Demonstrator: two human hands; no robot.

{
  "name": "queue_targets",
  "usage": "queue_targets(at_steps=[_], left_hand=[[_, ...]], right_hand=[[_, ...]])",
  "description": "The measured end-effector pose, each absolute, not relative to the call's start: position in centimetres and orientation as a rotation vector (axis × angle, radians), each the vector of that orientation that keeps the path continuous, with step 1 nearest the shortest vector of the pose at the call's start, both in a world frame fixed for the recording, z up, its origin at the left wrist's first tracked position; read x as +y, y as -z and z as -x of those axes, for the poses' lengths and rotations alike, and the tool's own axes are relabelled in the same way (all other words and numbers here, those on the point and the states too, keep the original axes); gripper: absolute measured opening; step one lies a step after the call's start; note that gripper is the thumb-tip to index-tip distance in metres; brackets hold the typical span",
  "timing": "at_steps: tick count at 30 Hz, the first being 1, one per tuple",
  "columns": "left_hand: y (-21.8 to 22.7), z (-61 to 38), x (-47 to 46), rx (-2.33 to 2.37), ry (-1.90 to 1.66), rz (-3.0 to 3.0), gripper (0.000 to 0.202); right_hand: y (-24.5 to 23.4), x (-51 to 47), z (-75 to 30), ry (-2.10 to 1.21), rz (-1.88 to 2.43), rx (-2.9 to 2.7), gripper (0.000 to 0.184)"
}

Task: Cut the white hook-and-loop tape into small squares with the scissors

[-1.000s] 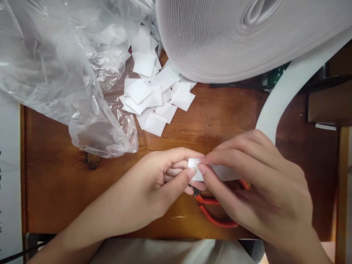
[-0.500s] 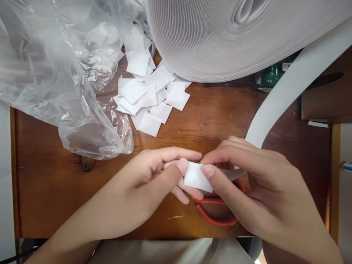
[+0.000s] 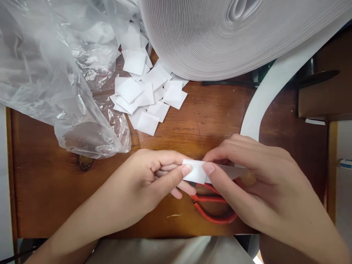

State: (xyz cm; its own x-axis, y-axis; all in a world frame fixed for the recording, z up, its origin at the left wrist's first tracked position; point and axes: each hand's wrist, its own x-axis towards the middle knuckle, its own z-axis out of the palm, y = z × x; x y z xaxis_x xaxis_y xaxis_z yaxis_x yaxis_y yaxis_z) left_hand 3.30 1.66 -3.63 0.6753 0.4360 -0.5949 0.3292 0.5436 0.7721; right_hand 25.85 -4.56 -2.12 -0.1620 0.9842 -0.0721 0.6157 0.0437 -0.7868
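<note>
2 hands show in my head view, above the brown bench (image 3: pixel 49 176). I have the left hand's (image 3: pixel 162 174) thumb and fingers pressed onto 1 end of a small white piece (image 3: pixel 194 172), and the right hand's (image 3: pixel 255 183) fingers pinching its other end. I cannot tell whether it joins the white strip (image 3: pixel 265 95), which curves from beside the big roll (image 3: pixel 192 44) to behind my right hand. Red-handled scissors (image 3: pixel 216 220) lie underneath, partly covered. Loose white squares (image 3: pixel 148 123) are heaped near a clear plastic bag (image 3: pixel 88 137).
</note>
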Motion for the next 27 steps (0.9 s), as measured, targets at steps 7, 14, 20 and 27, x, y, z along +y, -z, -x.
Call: queue_targets(at_steps=[7,14,20,27], left_hand=[[3.5,-3.0,1.8,0.835,-0.051,-1.058,0.025],[3.2,-2.7,1.9,0.765,0.074,-0.994,0.01],[3.5,-2.4,1.6,0.687,0.21,-0.888,0.006],[3.5,-2.6,1.6,0.559,0.311,-1.042,0.019]], right_hand=[[1.6,-4.0,-26.6,-1.118,1.549,-1.836,0.023],[1.7,-4.7,-27.3,-1.22,1.434,-1.885,0.021],[2.1,-5.0,-27.0,-1.297,1.282,-1.951,0.02],[1.8,-4.8,-26.4,-1.395,1.195,-2.046,0.026]])
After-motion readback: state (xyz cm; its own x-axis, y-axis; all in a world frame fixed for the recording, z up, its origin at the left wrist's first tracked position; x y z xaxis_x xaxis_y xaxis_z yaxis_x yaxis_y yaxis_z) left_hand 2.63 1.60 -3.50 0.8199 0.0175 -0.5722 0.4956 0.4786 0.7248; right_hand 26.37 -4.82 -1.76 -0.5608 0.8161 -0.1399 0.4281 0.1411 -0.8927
